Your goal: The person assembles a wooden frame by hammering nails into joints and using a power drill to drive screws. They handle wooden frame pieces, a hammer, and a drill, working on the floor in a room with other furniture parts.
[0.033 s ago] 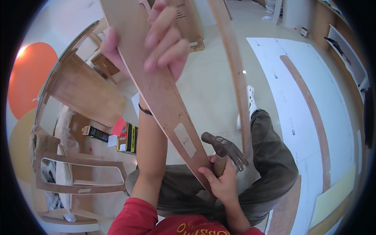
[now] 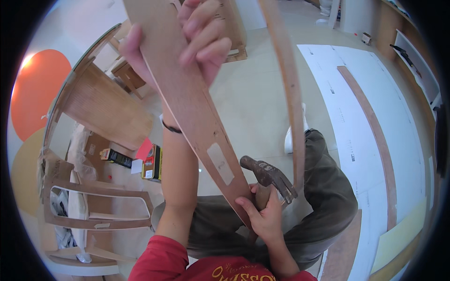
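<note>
Left fingers [image 2: 212,31] curl round a long, brown, slotted board [image 2: 188,99], right fingers [image 2: 248,207] gripping it and a hammer [image 2: 268,173].

My left hand [image 2: 208,37] grips the board [image 2: 194,112] near its top; my right hand [image 2: 267,215] has its lower end plus the hammer [image 2: 267,175] (claw toward lower right). Strip [image 2: 370,114] on white sheet [image 2: 323,70], right side.

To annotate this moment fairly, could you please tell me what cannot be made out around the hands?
All in the head view:
Flat wooden board: far end, cut off by the upper edge.
Left hand: palm, hidden behind the board.
Hammer: part of its handle, covered by the right hand.
</note>
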Demonstrator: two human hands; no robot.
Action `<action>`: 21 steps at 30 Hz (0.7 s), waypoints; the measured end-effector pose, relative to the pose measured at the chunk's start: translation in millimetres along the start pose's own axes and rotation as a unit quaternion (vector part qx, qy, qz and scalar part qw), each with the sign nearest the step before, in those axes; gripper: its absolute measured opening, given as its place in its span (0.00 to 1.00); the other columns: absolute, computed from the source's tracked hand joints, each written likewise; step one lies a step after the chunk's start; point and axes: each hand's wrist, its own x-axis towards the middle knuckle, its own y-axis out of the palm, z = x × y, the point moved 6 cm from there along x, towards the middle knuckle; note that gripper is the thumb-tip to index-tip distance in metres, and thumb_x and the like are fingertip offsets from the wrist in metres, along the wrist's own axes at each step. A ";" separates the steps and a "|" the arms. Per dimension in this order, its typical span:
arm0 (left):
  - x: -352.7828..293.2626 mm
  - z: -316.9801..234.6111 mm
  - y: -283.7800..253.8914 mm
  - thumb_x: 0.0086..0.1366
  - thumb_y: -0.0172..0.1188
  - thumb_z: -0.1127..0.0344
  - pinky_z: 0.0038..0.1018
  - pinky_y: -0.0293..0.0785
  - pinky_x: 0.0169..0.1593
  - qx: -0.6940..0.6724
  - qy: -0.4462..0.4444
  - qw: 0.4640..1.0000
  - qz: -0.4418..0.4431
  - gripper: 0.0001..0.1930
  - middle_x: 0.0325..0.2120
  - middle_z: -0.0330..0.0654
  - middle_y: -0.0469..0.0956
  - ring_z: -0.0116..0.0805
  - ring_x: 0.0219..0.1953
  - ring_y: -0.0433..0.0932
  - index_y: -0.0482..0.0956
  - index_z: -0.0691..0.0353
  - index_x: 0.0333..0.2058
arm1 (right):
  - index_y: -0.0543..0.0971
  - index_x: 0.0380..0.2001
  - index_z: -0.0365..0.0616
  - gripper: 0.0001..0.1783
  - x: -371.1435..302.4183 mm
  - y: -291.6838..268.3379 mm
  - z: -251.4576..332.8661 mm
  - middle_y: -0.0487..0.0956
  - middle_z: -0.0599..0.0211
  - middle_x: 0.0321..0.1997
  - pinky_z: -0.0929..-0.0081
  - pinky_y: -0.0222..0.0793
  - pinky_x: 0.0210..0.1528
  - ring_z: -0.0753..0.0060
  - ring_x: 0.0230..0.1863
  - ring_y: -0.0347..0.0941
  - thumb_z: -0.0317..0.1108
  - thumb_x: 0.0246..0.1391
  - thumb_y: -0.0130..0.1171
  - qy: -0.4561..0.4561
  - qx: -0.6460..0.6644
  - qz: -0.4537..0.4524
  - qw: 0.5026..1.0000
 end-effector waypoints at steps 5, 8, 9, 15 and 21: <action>8.7 -57.8 23.6 0.68 0.48 0.46 0.24 0.73 0.23 0.229 -0.024 0.941 -0.250 0.24 0.22 0.37 0.68 0.28 0.17 0.68 0.67 0.68 0.41 | 0.69 0.38 0.36 0.28 2.0 24.7 23.7 0.77 0.61 0.37 0.74 0.68 0.44 0.74 0.39 0.72 0.42 0.44 0.73 -0.014 0.022 -0.031 0.999; 0.1 -92.0 52.0 0.71 0.44 0.48 0.25 0.80 0.25 0.366 0.015 0.905 -0.215 0.24 0.24 0.38 0.68 0.26 0.20 0.73 0.66 0.69 0.40 | 0.69 0.37 0.36 0.25 -7.2 45.9 34.3 0.76 0.64 0.35 0.75 0.69 0.42 0.74 0.37 0.72 0.44 0.50 0.69 -0.062 0.016 0.029 0.997; -3.2 -104.0 59.9 0.71 0.43 0.48 0.26 0.83 0.27 0.423 0.039 0.885 -0.190 0.23 0.22 0.38 0.69 0.25 0.21 0.76 0.67 0.68 0.40 | 0.70 0.37 0.36 0.24 -8.7 52.2 35.1 0.76 0.65 0.34 0.76 0.68 0.41 0.76 0.36 0.72 0.46 0.52 0.66 -0.069 0.033 0.051 0.996; -38.5 -119.3 80.0 0.72 0.43 0.48 0.27 0.84 0.28 0.447 0.024 0.861 -0.241 0.22 0.19 0.37 0.69 0.27 0.18 0.75 0.67 0.66 0.41 | 0.71 0.37 0.37 0.24 32.0 66.2 46.3 0.72 0.69 0.25 0.83 0.65 0.27 0.82 0.24 0.67 0.52 0.63 0.49 -0.072 0.055 0.141 0.986; -69.3 -151.6 63.0 0.73 0.39 0.54 0.27 0.83 0.27 0.484 0.025 0.855 -0.186 0.19 0.19 0.39 0.70 0.29 0.19 0.76 0.66 0.67 0.42 | 0.67 0.43 0.39 0.20 58.5 97.7 54.3 0.68 0.72 0.16 0.86 0.56 0.17 0.86 0.14 0.60 0.48 0.66 0.44 0.006 0.260 0.259 0.930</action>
